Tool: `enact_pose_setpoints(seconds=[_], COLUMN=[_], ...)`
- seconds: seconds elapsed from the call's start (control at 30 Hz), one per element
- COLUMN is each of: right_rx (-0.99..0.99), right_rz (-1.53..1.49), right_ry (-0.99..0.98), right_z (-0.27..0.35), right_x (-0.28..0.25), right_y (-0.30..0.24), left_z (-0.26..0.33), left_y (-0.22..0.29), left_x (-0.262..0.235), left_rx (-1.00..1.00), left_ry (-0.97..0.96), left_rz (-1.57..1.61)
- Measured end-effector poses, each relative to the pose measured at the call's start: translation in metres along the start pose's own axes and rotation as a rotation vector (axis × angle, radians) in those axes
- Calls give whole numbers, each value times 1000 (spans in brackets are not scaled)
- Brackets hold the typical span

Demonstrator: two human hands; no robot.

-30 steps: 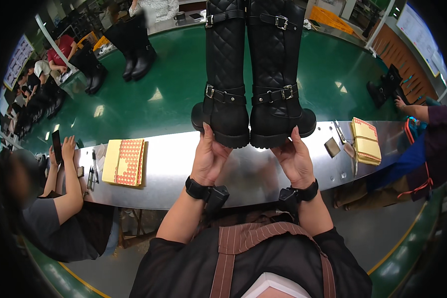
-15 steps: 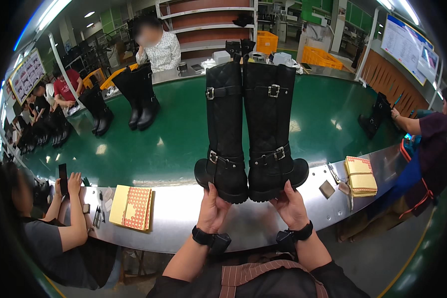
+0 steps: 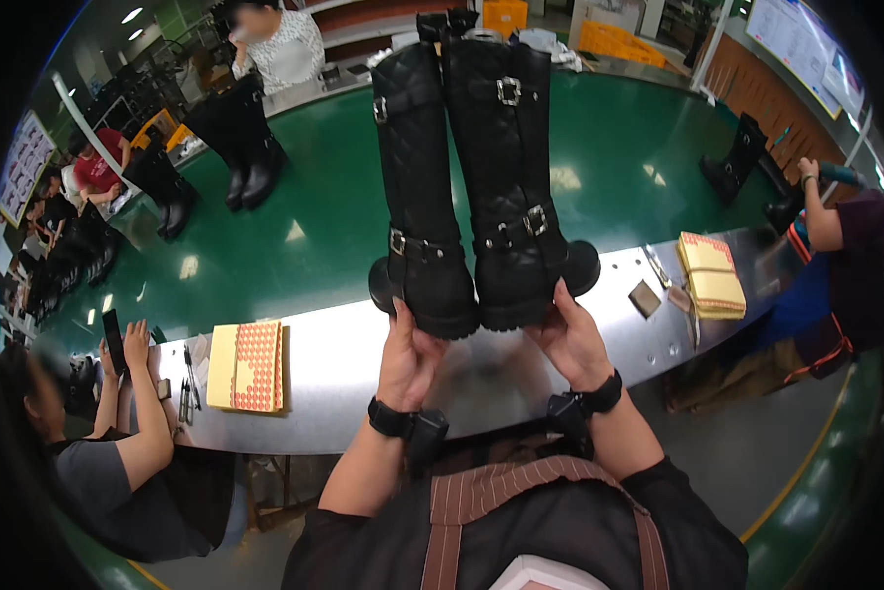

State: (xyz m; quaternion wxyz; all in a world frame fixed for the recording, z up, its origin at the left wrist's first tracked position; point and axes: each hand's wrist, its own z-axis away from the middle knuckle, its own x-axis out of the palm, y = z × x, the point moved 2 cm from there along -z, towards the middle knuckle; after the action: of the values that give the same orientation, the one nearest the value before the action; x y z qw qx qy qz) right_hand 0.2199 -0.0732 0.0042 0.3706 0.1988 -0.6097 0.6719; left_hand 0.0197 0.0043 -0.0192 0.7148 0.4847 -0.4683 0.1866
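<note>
A pair of tall black quilted boots with silver buckles stands upright in the middle of the view, lifted just above the metal table edge (image 3: 344, 379). My left hand (image 3: 410, 351) grips the sole and toe of the left boot (image 3: 417, 197). My right hand (image 3: 570, 334) holds the sole of the right boot (image 3: 509, 187). Both boots are pressed side by side, toes toward me. Each wrist wears a black band.
A green conveyor belt (image 3: 314, 226) carries more black boots (image 3: 235, 147) at the far left and one (image 3: 732, 157) at the right. A yellow sheet of red dot stickers (image 3: 248, 366) lies at the left; another stack (image 3: 712, 275) lies at the right. People sit on both sides.
The view has tilted upward, so the boots now show in full height. My hands keep the same hold under the soles, and the pair sits slightly lower in the picture.
</note>
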Motion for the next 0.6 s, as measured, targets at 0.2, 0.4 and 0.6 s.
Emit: enact_pose_setpoints(seconds=[0.2,0.4,0.6], right_rx=[-36,-39,20], right_rz=[-20,4,117], right_ry=[109,253,243], right_z=[11,21,30], right_x=[1,-27,-43], right_y=[3,-8,-21], left_z=[16,48,72], left_y=[-1,20,56], left_x=[-7,-22,-13], left_rx=[59,66,-70], left_ry=[180,424,634], left_rz=[-111,-410,-1602])
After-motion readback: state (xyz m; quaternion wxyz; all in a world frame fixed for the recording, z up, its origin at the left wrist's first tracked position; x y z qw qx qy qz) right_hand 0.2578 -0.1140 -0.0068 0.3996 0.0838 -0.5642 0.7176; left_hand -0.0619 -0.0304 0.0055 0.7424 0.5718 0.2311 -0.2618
